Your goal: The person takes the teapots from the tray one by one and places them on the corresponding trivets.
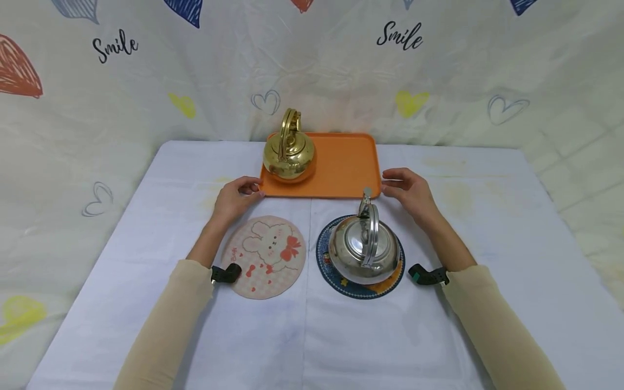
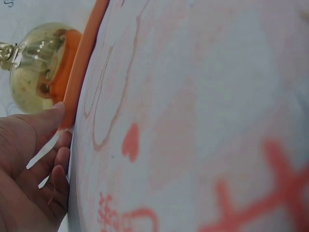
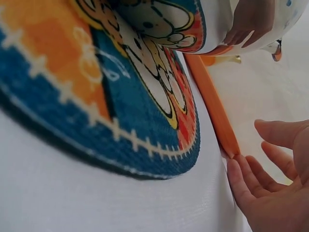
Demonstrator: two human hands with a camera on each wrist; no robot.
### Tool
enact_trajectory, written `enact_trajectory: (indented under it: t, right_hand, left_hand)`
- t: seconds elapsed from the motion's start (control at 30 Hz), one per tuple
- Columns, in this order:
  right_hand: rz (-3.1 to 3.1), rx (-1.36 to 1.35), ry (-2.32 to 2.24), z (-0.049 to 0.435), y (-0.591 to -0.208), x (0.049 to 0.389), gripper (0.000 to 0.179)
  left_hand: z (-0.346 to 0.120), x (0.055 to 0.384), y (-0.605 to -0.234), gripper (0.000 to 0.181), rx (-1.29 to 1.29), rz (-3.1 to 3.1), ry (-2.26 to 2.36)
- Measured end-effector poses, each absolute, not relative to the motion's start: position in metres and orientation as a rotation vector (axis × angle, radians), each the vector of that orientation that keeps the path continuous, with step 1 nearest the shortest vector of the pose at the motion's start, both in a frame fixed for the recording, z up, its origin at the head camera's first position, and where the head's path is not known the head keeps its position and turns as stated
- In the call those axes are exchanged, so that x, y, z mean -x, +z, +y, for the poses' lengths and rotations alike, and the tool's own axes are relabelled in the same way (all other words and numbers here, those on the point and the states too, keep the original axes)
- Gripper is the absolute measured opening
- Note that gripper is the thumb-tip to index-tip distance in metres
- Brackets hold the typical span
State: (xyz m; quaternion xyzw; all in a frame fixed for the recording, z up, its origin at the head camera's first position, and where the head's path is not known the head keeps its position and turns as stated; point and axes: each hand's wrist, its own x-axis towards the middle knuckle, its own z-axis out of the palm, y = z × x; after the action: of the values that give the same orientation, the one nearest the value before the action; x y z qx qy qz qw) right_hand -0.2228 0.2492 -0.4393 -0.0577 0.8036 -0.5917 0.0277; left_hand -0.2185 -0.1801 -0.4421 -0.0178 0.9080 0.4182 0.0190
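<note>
An orange tray (image 1: 341, 162) lies at the table's far side, with a golden kettle (image 1: 290, 154) on its left part. At the tray's near left corner is my left hand (image 1: 237, 199); its thumb (image 2: 57, 112) lies on the rim and the curled fingers sit against the edge below, pinching it. My right hand (image 1: 409, 194) is at the near right corner, fingertips (image 3: 235, 169) touching the tray's side while the thumb stays apart from it. A silver kettle (image 1: 351, 244) stands on a blue round mat (image 1: 327, 271) in front of the tray, left of my right forearm.
A pink round mat (image 1: 265, 257) with a bunny print lies left of the blue one, beside my left forearm. White cloth (image 1: 273, 346) covers the table. Behind the far edge hangs a patterned curtain (image 1: 331, 65).
</note>
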Motion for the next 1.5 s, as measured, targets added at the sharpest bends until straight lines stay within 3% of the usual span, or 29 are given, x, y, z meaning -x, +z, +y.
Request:
enact_trajectory:
  t: [1.5]
  right_hand:
    - [2.550, 0.105, -1.569, 0.254, -0.446, 0.232, 0.051]
  left_hand:
    - [-0.182, 0.220, -0.439, 0.037, 0.012, 2.785, 1.324]
